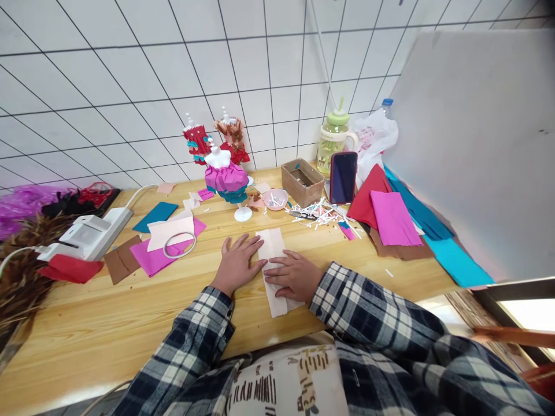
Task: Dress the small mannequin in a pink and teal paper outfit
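The pale pink rectangular strip (270,245) I touch looks like matt, creased paper, and the yellow-brown tabletop (108,323) like smooth wood with a soft gloss. My navy-and-white plaid sleeve (377,303) is matt cloth; the crinkled white bag (376,138) looks like plastic, the dark rectangular phone screen (344,178) smooth and glossy.

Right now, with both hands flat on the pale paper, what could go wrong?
The pale paper might crease or shift if the left hand and right hand press unevenly. The magenta-skirted figure, on its small round base, could topple if knocked. The loose paper scraps in front of the phone could scatter if brushed.
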Motion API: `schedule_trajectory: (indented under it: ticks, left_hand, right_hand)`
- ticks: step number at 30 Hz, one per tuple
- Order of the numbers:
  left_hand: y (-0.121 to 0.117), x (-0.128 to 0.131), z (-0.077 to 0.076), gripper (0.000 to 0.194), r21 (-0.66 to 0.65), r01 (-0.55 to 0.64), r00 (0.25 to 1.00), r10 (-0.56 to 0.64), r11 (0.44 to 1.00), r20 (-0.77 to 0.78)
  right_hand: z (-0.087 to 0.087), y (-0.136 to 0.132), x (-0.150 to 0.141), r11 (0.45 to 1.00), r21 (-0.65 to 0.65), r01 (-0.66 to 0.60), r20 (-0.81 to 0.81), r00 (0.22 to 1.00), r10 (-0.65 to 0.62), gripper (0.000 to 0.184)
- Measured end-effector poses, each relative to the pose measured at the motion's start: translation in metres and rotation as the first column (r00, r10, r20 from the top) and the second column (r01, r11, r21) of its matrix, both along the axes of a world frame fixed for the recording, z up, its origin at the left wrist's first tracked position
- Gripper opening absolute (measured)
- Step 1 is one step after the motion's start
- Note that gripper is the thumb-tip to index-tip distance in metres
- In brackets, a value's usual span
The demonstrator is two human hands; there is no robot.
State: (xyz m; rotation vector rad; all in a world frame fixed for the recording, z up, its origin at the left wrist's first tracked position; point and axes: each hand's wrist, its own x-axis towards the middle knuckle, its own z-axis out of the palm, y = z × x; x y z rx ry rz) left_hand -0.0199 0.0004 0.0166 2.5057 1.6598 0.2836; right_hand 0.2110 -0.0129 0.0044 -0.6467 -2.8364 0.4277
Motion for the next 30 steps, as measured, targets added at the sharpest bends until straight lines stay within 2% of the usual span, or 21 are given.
schedule_trajectory:
  ticks: [6, 9, 13, 19, 23, 25, 28, 29, 30]
  left_hand:
    - [-0.001, 0.000, 0.001, 0.054, 0.006, 0.005, 1.000, -0.005, 1.000, -0.010]
    - [-0.002, 0.001, 0.002, 0.055, 0.004, -0.002, 1.000, 0.002, 1.000, -0.007]
    - [-0.002, 0.002, 0.003, 0.056, -0.008, -0.016, 1.000, 0.016, 1.000, -0.004]
    - [-0.003, 0.003, 0.003, 0.065, 0.000, -0.023, 1.000, 0.023, 1.000, -0.007]
    - [-0.009, 0.005, 0.003, 0.064, 0.048, -0.051, 0.998, 0.053, 0.998, -0.042]
    - [-0.015, 0.007, 0.005, 0.062, 0.117, -0.131, 0.988, 0.140, 0.984, -0.067]
    - [-0.024, 0.008, 0.009, 0.068, 0.256, -0.302, 0.944, 0.325, 0.918, -0.051]
    - [-0.025, 0.008, 0.011, 0.069, 0.283, -0.315, 0.941, 0.337, 0.906, -0.034]
    - [-0.026, 0.008, 0.012, 0.068, 0.286, -0.277, 0.955, 0.295, 0.918, -0.022]
  right_hand:
    - [-0.005, -0.008, 0.005, 0.999, -0.023, -0.028, -0.021, 0.999, 0.028, 0.047]
    - [-0.010, -0.016, 0.007, 0.998, -0.017, -0.058, -0.046, 0.997, 0.057, 0.043]
    - [-0.012, -0.032, 0.012, 0.997, -0.025, -0.076, -0.052, 0.996, 0.075, 0.038]
    - [-0.015, -0.064, 0.030, 0.987, -0.070, -0.144, -0.064, 0.988, 0.140, 0.041]
    - [-0.021, -0.072, 0.046, 0.981, -0.053, -0.188, -0.121, 0.976, 0.180, 0.037]
    - [-0.016, -0.070, 0.052, 0.991, -0.039, -0.126, -0.161, 0.980, 0.119, 0.037]
    - [0.001, -0.062, 0.053, 0.997, -0.029, 0.073, -0.187, 0.979, -0.077, 0.038]
    - [0.008, -0.058, 0.052, 0.988, -0.027, 0.150, -0.183, 0.971, -0.152, 0.039]
    - [0.013, -0.054, 0.049, 0.975, -0.025, 0.219, -0.169, 0.961, -0.221, 0.040]
